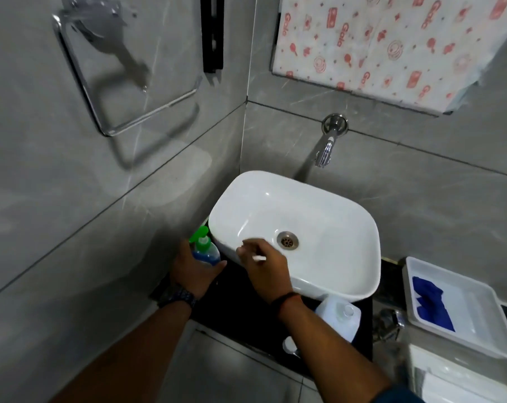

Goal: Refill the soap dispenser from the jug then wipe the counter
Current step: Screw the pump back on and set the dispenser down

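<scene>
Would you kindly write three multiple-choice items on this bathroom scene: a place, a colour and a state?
1. Where is the blue cloth? A in the basin B in the white tray C on the towel ring
2. What colour is the pump on the soap dispenser? A green B red C black
3. What is the left hand doing? A hanging free B gripping the soap dispenser C lifting the jug

1 B, it lies on the tray's floor; 2 A, the pump head is green; 3 B, it wraps the bottle.

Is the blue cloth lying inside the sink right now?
No, the blue cloth lies in the white tray right of the sink.
</scene>
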Demonstrator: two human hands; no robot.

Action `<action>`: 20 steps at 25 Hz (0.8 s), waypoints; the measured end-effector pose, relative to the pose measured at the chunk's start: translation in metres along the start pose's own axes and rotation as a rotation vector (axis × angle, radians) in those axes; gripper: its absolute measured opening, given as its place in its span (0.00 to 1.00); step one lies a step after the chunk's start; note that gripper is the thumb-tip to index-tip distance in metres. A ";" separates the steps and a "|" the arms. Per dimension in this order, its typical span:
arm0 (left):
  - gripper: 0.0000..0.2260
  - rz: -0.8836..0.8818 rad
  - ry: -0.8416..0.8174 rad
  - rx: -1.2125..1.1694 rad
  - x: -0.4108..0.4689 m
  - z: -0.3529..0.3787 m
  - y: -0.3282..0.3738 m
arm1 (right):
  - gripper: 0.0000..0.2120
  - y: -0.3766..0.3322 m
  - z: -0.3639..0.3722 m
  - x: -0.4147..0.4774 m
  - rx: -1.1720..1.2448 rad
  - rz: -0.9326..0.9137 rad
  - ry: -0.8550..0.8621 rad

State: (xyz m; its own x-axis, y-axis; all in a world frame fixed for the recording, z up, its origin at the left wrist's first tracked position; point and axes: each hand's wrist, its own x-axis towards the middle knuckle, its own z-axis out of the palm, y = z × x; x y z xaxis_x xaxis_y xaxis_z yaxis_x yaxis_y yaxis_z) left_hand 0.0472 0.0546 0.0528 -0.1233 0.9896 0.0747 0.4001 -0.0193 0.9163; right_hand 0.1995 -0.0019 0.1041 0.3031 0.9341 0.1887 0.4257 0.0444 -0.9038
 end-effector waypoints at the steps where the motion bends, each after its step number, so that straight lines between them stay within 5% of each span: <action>1: 0.37 -0.010 -0.004 -0.027 0.001 0.002 -0.011 | 0.08 0.019 0.004 -0.010 -0.083 0.018 -0.047; 8: 0.43 0.005 -0.035 -0.009 0.010 0.015 -0.082 | 0.28 0.121 0.050 -0.048 -0.552 -0.068 -0.316; 11: 0.37 0.114 -0.059 0.046 0.008 0.017 -0.089 | 0.35 0.139 0.070 -0.055 -0.702 -0.113 -0.337; 20: 0.38 0.216 -0.084 0.032 0.001 0.013 -0.091 | 0.35 0.154 0.083 -0.068 -0.816 -0.119 -0.331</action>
State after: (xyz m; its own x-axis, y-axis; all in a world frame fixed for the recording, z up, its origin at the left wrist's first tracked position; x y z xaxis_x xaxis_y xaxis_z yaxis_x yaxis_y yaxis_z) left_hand 0.0224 0.0592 -0.0356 0.0445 0.9713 0.2337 0.4378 -0.2292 0.8694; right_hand 0.1733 -0.0290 -0.0795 0.0093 0.9995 0.0288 0.9520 -0.0001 -0.3062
